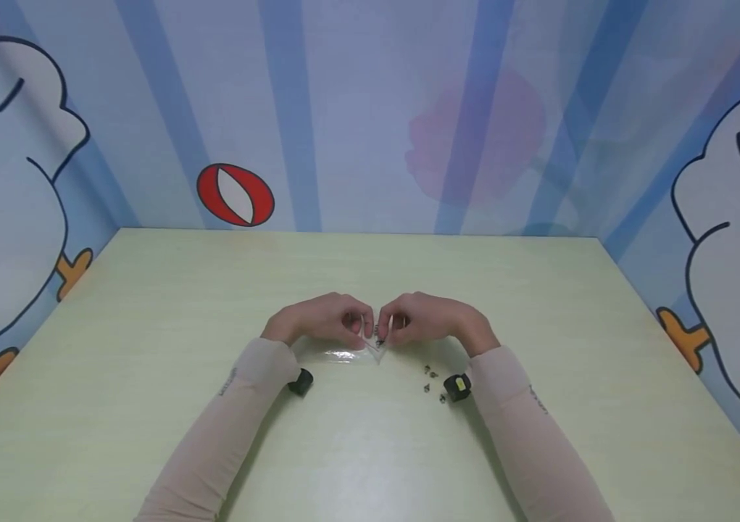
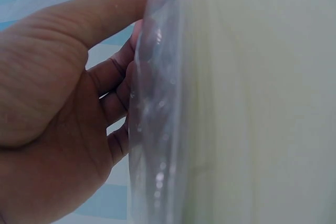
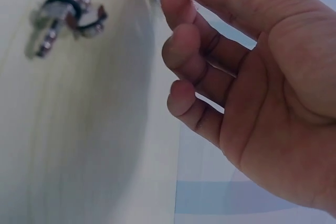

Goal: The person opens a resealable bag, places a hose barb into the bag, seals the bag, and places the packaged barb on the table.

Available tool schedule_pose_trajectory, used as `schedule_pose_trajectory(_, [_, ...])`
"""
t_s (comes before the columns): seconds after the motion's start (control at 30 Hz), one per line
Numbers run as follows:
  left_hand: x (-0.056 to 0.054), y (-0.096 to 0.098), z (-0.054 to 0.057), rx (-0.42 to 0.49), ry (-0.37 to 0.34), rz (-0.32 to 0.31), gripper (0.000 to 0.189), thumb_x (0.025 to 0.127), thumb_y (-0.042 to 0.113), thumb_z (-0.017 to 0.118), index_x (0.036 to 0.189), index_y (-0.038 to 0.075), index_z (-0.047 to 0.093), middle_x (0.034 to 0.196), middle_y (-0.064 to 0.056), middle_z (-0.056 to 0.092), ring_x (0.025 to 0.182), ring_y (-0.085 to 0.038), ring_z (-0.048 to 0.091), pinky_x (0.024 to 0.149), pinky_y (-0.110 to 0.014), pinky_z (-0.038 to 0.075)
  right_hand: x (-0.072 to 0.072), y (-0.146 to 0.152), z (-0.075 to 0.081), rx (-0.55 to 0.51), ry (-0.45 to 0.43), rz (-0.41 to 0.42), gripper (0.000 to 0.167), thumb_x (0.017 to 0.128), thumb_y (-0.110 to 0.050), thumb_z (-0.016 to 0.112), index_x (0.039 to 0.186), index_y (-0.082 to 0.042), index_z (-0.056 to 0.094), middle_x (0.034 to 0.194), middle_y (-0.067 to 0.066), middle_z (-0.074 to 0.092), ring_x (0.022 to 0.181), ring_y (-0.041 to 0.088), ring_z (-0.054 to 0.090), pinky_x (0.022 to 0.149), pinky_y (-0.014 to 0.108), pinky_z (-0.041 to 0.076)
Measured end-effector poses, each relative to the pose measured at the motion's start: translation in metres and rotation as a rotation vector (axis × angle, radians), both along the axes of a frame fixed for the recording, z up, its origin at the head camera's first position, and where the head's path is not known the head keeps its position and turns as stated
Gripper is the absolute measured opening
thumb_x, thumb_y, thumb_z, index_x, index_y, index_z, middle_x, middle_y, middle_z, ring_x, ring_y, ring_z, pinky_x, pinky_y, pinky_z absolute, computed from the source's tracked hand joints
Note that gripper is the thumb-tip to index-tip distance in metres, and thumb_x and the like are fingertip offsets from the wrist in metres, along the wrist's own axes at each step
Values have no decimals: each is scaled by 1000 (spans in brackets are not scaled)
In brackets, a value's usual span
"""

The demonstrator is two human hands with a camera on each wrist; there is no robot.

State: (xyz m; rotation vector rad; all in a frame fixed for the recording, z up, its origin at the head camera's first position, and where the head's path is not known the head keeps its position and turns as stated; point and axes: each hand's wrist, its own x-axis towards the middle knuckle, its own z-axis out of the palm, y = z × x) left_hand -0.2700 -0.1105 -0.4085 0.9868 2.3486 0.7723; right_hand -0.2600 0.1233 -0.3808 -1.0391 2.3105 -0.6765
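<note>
A clear plastic bag [image 1: 341, 356] lies flat on the table under the left hand [image 1: 333, 319], its pointed corner between the two hands. In the left wrist view the thumb and fingers of that hand grip the bag [image 2: 157, 103] by its edge. Facing it, the right hand [image 1: 425, 319] pinches the bag's edge with thumb and index finger, the other fingers loosely curled. Small dark metal pieces [image 1: 380, 342] show at the fingertips; whether they are inside the bag I cannot tell. Several similar metal pieces [image 1: 433, 375] lie near the right wrist, blurred in the right wrist view.
A pale table [image 1: 356, 449] reaches back to a blue printed wall [image 1: 370, 145], with printed panels at both sides. Black wrist cameras, one on the left [image 1: 301, 382] and one on the right [image 1: 457, 387], hang below the sleeves close to the tabletop.
</note>
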Motion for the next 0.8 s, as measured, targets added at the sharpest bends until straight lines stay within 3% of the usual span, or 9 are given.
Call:
schedule_pose_trajectory(0.53, [0,0,-1,20,1,2,10,90,13,73,96,20,68,80,2,55,77,-14,51,73,-30,40,-1,19,10,53,-71,-10,16,92,-3,64,104,-12,69,94,1,66,81,14,58,75,31,48])
schedule_pose_trajectory(0.8, [1,0,-2,22,-14,13,10,90,13,73,96,19,68,80,2,54,77,-14,51,73,-30,40,-1,27,10,102,-204,-24,21,90,-1,62,106,-11,70,83,1,60,70,12,49,67,28,41])
